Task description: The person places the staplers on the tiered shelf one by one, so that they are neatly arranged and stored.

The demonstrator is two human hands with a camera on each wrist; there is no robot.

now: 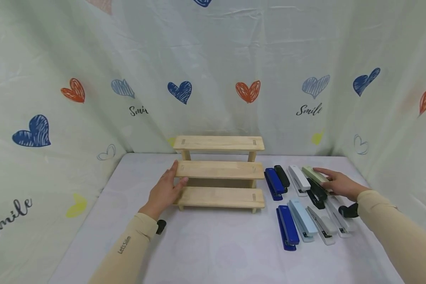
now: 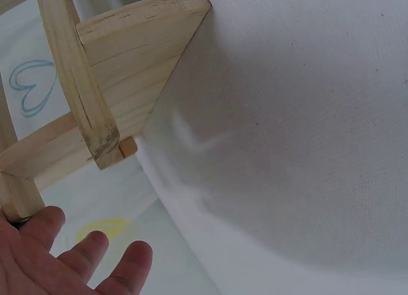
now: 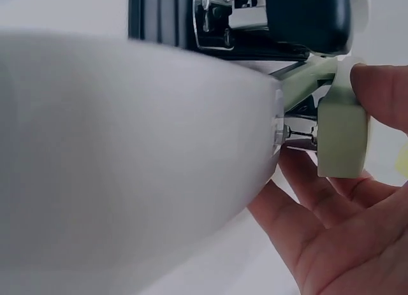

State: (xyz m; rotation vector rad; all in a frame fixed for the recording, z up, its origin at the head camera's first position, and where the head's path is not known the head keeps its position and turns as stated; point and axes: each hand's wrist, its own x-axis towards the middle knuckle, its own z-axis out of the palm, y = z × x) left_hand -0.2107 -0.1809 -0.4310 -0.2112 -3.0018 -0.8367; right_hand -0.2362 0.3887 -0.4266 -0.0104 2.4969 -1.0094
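Two hands in play: left hand (image 1: 164, 192) at nine o'clock of the rack, right hand (image 1: 342, 184) out at three, both wearing beige sleeves (image 1: 124, 252).
Wooden rack: pale, bare-timber three-step rack (image 1: 220, 170), standing at twelve o'clock on the white-covered table (image 1: 213, 244).
Left fingers: fairly wide and extended, touching the nine-o'clock end of the middle step.
Right grip: narrow now, thumb and fingers on opposite sides of a long light-green stapler (image 1: 313, 172), holding it; whether it's off the table, I cannot tell.
Right beside it: a glossy black stapler (image 1: 316, 194) at six o'clock, a slim white stapler (image 1: 299, 177) at nine.
Farther out at nine: a dark, short stapler (image 1: 281, 176) next to a deep-blue stapler (image 1: 275, 181).
Near row, seven round to five o'clock: a long royal-blue stapler (image 1: 287, 227), a light-blue stapler (image 1: 303, 219), then two whitish staplers (image 1: 321, 223).
Backdrop: pale heart-printed curtain (image 1: 213, 51).
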